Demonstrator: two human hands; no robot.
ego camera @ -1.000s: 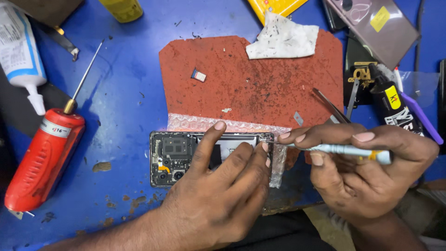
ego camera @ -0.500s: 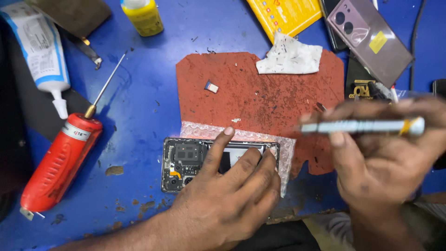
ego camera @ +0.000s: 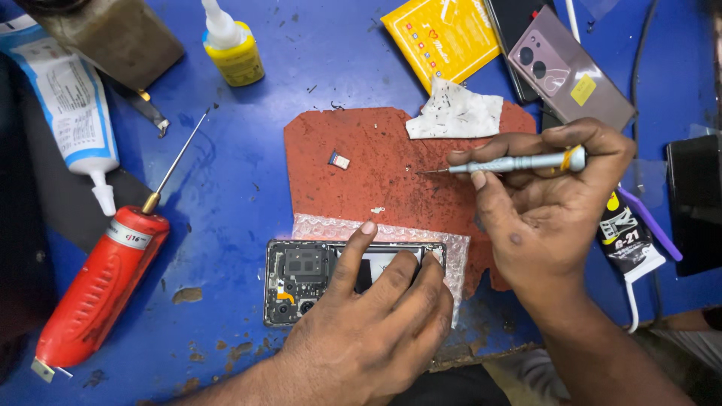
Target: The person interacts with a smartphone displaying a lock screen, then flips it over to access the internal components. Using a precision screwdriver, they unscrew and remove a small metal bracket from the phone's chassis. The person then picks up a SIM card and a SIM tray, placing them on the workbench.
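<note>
My left hand (ego camera: 376, 308) presses flat on an opened phone (ego camera: 301, 282) that lies face down with its black inner boards showing, on a strip of bubble wrap (ego camera: 331, 227). My right hand (ego camera: 549, 203) holds a thin silver screwdriver (ego camera: 511, 163) level above the red mat (ego camera: 361, 188), tip pointing left over tiny specks on the mat. A small metal tray piece (ego camera: 340, 160) lies on the mat further left.
A red-handled tool (ego camera: 98, 286) with a long shaft lies at left, beside a white glue tube (ego camera: 71, 105) and a yellow bottle (ego camera: 233, 53). A yellow card (ego camera: 440, 34), a crumpled tissue (ego camera: 455, 116), a mauve phone back (ego camera: 568, 71) and a black glue tube (ego camera: 628, 237) sit at right.
My right hand has lifted the screwdriver away from the phone's edge and carried it up over the red mat. My left hand stays pressed on the phone.
</note>
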